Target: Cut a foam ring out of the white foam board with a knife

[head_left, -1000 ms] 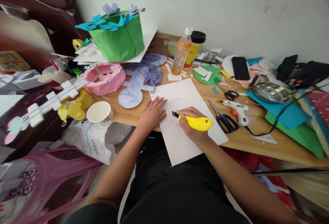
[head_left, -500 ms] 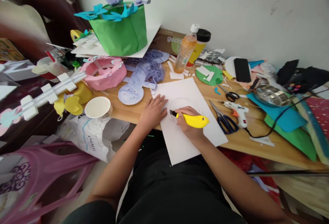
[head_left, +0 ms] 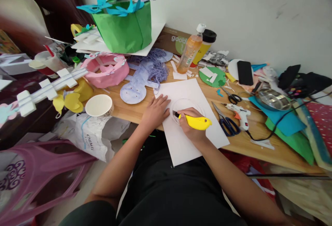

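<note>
A white foam board (head_left: pixel 181 150) lies at the table's front edge, its near corner sticking out over the edge. Circular outlines are drawn on it. My right hand (head_left: pixel 192 126) is closed around a yellow utility knife (head_left: pixel 198 122), whose blade end points left and rests at the left side of the drawn circle. My left hand (head_left: pixel 156 111) lies flat, fingers spread, across the board's left edge and the wooden table. A purple figure with yarn hair (head_left: pixel 133 92) lies just beyond my left hand.
Right of the board are large scissors (head_left: pixel 229 125), a glue gun (head_left: pixel 243 115) with its cord, and small scissors (head_left: pixel 234 98). A bottle (head_left: pixel 190 51) stands behind. On the left are a paper bowl (head_left: pixel 99 105), a pink basket (head_left: pixel 109 72) and a green basket (head_left: pixel 127 30).
The camera view has shifted slightly. The knife's blade end has moved very slightly along the drawn circle; my left hand stays flat in place.
</note>
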Tool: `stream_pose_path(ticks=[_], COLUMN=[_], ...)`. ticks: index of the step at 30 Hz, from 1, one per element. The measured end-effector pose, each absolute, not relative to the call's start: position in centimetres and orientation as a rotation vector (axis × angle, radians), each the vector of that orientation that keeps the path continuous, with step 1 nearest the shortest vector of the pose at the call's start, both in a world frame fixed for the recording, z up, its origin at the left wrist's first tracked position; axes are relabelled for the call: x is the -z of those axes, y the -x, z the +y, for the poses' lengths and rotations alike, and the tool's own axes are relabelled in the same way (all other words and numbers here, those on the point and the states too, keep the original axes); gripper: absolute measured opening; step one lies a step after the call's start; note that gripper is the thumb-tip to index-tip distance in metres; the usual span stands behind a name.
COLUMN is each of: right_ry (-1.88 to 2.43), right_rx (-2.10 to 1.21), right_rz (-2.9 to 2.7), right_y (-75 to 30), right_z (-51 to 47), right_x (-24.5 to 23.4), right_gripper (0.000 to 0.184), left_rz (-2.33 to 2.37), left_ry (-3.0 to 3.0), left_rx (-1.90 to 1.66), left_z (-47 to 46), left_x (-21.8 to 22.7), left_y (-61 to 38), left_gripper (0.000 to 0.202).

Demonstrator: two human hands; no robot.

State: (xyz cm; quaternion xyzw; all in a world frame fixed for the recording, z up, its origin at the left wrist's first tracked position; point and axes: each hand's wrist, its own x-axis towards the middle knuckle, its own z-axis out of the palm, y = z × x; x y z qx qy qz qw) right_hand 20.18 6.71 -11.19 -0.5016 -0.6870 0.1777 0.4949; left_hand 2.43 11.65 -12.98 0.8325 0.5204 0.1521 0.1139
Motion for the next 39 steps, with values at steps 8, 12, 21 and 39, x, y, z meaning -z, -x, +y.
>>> stream_pose_path(ticks=[8,12,21,39], right_ry=[1.255,1.230,1.263,1.264], right_rx=[-0.421,-0.373,-0.312,-0.430], right_rz=[-1.662,-1.689,-1.652,-1.558], right_y=[-19.8,-19.6,-19.0,-19.7], right_z=[6.9,7.0,6.7,7.5], right_x=[10.9,10.9,11.1,11.1], right_gripper=[0.011,0.010,0.010,0.011], left_rz=[1.525,1.535,1.524,1.545], left_ry=[-2.435,-2.433,-2.446,-2.425], left_rx=[-0.455,-0.458,-0.477,-0.457], left_z=[11.6,11.6,11.6,11.6], left_x=[13.0,13.0,13.3,13.1], left_y=[-2.5,-2.5,-2.5,-2.6], left_gripper=[0.045,0.045,0.046,0.045])
